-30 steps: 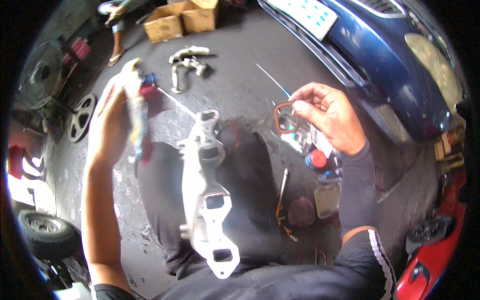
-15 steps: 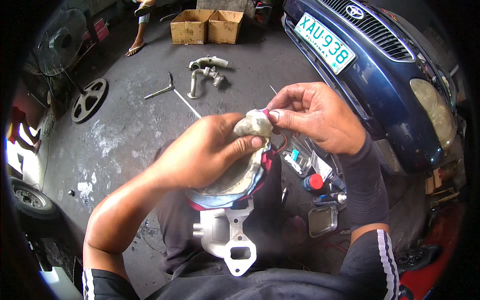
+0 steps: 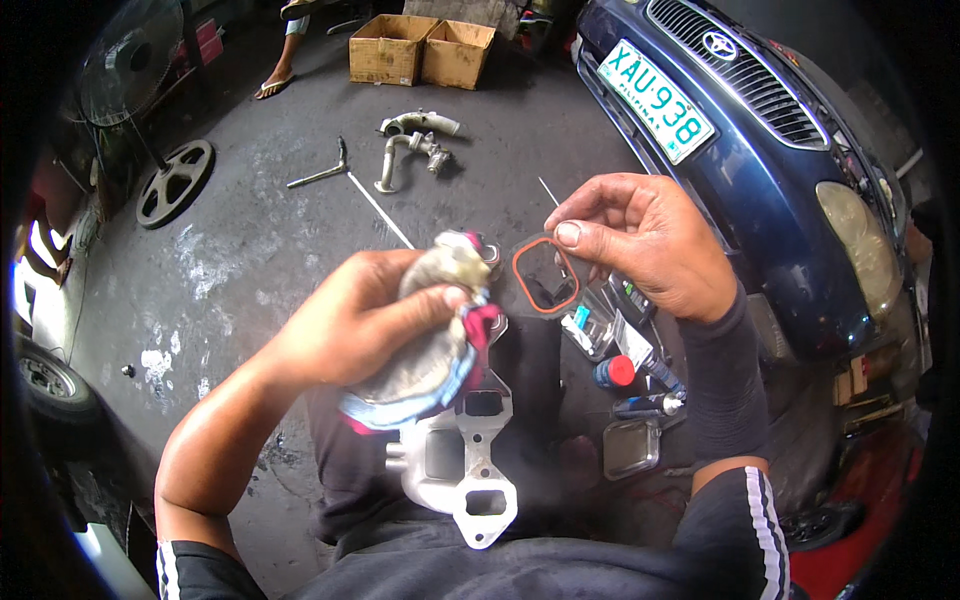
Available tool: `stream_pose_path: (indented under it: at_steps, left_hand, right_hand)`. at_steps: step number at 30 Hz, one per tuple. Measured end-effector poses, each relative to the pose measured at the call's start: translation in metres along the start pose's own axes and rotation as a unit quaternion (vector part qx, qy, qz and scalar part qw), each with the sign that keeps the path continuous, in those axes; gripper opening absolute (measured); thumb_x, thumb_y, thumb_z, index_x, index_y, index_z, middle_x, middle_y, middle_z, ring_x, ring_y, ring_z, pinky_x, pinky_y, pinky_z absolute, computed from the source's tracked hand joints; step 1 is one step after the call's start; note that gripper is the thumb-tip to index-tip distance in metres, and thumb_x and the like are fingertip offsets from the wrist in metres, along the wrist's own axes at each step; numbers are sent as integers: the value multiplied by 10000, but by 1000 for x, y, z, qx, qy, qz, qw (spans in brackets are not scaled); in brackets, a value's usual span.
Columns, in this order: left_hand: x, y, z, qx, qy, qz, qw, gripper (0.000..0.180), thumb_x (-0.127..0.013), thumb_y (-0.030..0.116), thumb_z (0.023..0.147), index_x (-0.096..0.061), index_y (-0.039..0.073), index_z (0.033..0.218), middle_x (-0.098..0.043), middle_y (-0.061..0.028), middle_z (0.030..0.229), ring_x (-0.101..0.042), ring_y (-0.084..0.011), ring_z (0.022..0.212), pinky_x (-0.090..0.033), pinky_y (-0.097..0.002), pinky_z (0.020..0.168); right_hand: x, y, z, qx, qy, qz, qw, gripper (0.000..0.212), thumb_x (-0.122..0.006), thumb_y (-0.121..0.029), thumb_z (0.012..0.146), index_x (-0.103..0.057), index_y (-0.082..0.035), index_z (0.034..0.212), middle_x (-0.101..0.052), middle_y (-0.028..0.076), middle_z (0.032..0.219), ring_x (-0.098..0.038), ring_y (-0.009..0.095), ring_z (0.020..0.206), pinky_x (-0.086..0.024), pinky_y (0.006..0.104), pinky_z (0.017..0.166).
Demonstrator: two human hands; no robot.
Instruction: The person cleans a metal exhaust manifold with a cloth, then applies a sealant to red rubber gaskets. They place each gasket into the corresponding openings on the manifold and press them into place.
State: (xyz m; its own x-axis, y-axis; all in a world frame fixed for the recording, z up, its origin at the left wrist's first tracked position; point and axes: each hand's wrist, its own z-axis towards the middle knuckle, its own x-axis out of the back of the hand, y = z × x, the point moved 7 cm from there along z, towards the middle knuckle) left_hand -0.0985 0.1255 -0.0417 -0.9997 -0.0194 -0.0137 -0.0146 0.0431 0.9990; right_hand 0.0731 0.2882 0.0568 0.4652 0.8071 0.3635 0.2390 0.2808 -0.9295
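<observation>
Orange gasket [image 3: 518, 272] between the right fingers [image 3: 590, 240]

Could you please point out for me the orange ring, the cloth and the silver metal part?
Orange ring [image 3: 518, 273]: head view, left edge of its band.
Cloth [image 3: 420, 370]: head view, grey fabric near its middle.
Silver metal part [image 3: 479, 456]: head view, flat flange between two openings.

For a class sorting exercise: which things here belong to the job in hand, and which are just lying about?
Job, apparently: cloth in left hand; orange ring in right hand; metal manifold.

Seemingly lying about: cardboard boxes; wheel; fan.
</observation>
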Motion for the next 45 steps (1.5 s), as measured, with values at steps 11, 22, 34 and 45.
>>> stream_pose_path:
  at_steps: [11, 22, 34, 45]
  left_hand:
    - [38, -43, 7, -79, 248, -346, 901, 522, -607, 542, 1163, -655, 65, 1371, -785, -90, 1213, -802, -214, 1032, -668, -403, 920]
    - [-10, 27, 49, -292, 291, -98, 906, 310, -623, 233, 1200, -685, 0, 1396, -743, -25, 1161, -658, -89, 1087, -548, -276, 966]
    - [70, -21, -32, -64, 314, 468, 824, 397, -686, 302, 1119, -639, -6, 1365, -742, -272, 1244, -738, -424, 1196, -565, -483, 1027]
    - [47, -68, -54, -40, 275, 433, 857, 855, -846, 315, 1019, -364, 114, 1696, -519, -244, 1663, -592, -415, 1503, -530, -531, 1229]
  right_hand:
    - [33, 7, 1, 131, 259, 79, 954, 274, -800, -205, 1069, -713, -25, 1257, -822, 74, 1050, -768, 123, 932, -570, 265, 786]
    - [-58, 36, 21, 170, 215, 296, 915, 196, -783, -57, 1076, -649, 20, 1197, -795, 99, 1044, -770, 115, 937, -643, 254, 841]
    - [-40, 94, -52, 29, 221, 229, 948, 329, -787, -131, 1067, -665, 2, 1342, -821, 80, 1143, -746, 95, 1022, -570, 259, 837]
    - [-54, 115, -124, -76, 86, 323, 939, 455, -735, 9, 1009, -577, -1, 1435, -762, 87, 1107, -750, 136, 964, -656, 317, 837]
